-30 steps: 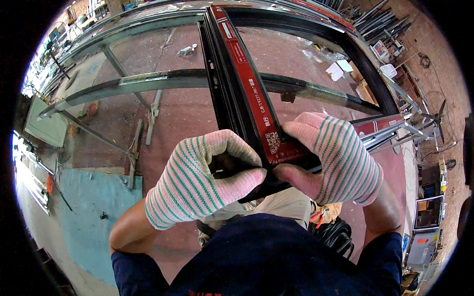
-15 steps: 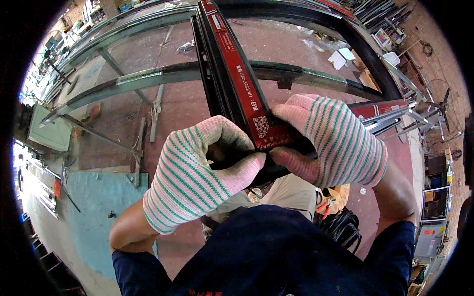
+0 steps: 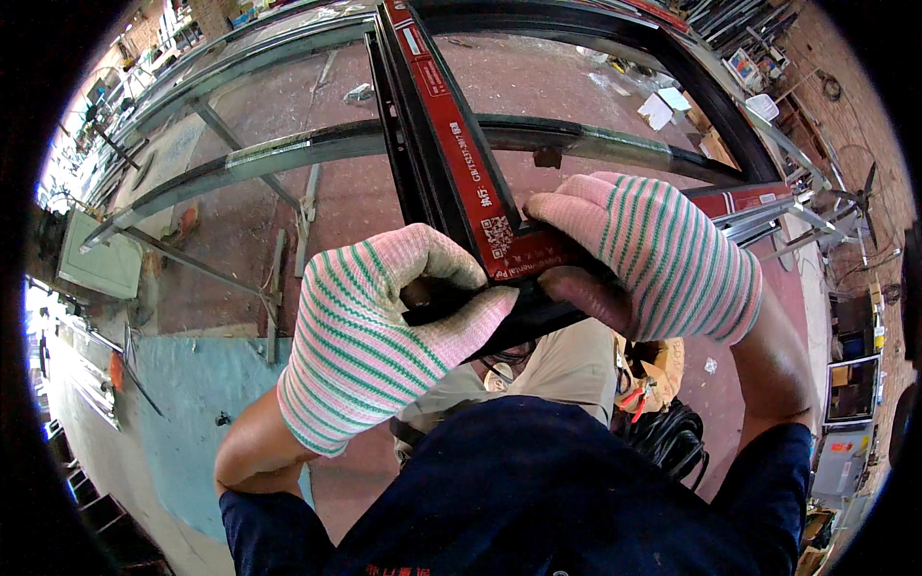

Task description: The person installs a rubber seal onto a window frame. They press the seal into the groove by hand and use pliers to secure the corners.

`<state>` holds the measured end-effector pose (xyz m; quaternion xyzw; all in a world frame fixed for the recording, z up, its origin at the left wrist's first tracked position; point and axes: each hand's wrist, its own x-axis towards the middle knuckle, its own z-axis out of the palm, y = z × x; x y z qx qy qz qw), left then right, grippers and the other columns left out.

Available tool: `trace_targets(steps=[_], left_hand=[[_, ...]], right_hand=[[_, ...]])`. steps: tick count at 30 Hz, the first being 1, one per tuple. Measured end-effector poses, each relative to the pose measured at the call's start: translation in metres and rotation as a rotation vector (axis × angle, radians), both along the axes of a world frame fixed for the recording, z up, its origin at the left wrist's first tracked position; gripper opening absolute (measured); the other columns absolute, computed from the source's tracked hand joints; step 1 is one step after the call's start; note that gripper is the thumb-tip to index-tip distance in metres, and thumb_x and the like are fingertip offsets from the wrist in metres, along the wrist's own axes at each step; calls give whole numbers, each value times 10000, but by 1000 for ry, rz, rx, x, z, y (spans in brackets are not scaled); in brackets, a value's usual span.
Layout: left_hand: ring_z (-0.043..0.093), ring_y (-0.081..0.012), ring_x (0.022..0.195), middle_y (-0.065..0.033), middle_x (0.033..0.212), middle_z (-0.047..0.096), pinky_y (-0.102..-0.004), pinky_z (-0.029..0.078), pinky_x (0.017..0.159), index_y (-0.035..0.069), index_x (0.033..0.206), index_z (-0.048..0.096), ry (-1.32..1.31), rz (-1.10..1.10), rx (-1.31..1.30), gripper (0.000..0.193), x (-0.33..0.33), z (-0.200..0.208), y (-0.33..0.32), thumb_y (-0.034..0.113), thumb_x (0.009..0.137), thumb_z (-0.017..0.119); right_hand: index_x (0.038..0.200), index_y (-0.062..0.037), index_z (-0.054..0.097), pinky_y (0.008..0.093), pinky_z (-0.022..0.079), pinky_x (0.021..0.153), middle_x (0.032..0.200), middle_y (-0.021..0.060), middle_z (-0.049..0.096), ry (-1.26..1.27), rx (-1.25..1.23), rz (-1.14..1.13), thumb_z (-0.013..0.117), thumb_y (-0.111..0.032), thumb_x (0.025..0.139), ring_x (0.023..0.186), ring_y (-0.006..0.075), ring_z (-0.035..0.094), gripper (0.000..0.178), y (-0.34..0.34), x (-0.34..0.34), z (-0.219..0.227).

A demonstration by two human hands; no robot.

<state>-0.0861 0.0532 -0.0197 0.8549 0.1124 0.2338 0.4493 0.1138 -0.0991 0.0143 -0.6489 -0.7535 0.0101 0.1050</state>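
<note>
A black metal frame (image 3: pixel 403 158) with red printed film (image 3: pixel 459 144) on its face has one corner close to my body. Both hands wear pink gloves with green stripes. My left hand (image 3: pixel 389 322) is closed at the left side of that corner, thumb and forefinger meeting near its tip. What lies inside its curled fingers is hidden in shadow. On the corner's right arm, my right hand (image 3: pixel 653 254) grips the frame, fingers over the red face and thumb along the near edge. A gap separates the two thumbs, with black profile showing between them.
Steel support rails (image 3: pixel 288 154) run under and beyond the frame. A blue-green sheet (image 3: pixel 202 432) lies on the floor at left. Below my right hand are a coil of black cable (image 3: pixel 667 442) and a box with tools (image 3: pixel 653 379). Metal lengths (image 3: pixel 730 29) are piled at the far right.
My right hand has moved slightly right along the frame, its thumb drawing away from the left thumb. The corner appears a little farther left and higher. My left hand stays almost in place.
</note>
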Motion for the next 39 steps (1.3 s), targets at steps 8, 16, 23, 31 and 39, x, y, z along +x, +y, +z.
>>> trace_targets(steps=[8, 16, 23, 31, 39], left_hand=[[627, -68, 658, -18, 739, 684, -238, 519, 622, 68, 884, 669, -37, 47, 31, 271, 5, -3, -4, 149, 748, 889], [684, -289, 1069, -143, 1233, 671, -352, 548, 886, 75, 1232, 643, -156, -75, 517, 596, 17, 5, 14, 215, 711, 895], [649, -355, 1172, -163, 1327, 630, -383, 539, 963, 127, 1432, 533, 75, -209, 443, 628, 24, 8, 2, 209, 851, 758], [688, -346, 1007, -239, 1253, 558, -367, 597, 863, 27, 1501, 386, 107, -259, 603, 724, 38, 10, -7, 150, 879, 734], [700, -337, 960, -220, 1192, 583, -379, 599, 824, -28, 1399, 455, 60, -207, 652, 652, 47, 6, -11, 186, 861, 754]], right_hand=[[1361, -9, 514, 440, 524, 803, 1050, 191, 645, 141, 66, 132, 716, -236, 915, 920, 382, 648, 540, -9, 29, -4], [1322, -14, 546, 429, 533, 737, 985, 193, 645, 123, 77, 73, 713, -239, 911, 850, 387, 658, 497, -16, 32, -4], [1283, 24, 569, 441, 533, 776, 1005, 215, 657, 116, 145, 5, 594, -188, 949, 887, 422, 656, 397, -21, 36, -8], [1193, 35, 600, 472, 524, 760, 930, 233, 663, 207, 276, -8, 597, -229, 944, 870, 440, 645, 363, -19, 36, -19], [1114, 14, 641, 469, 516, 701, 866, 223, 645, 242, 271, -55, 545, -286, 980, 802, 429, 636, 343, -19, 36, -19]])
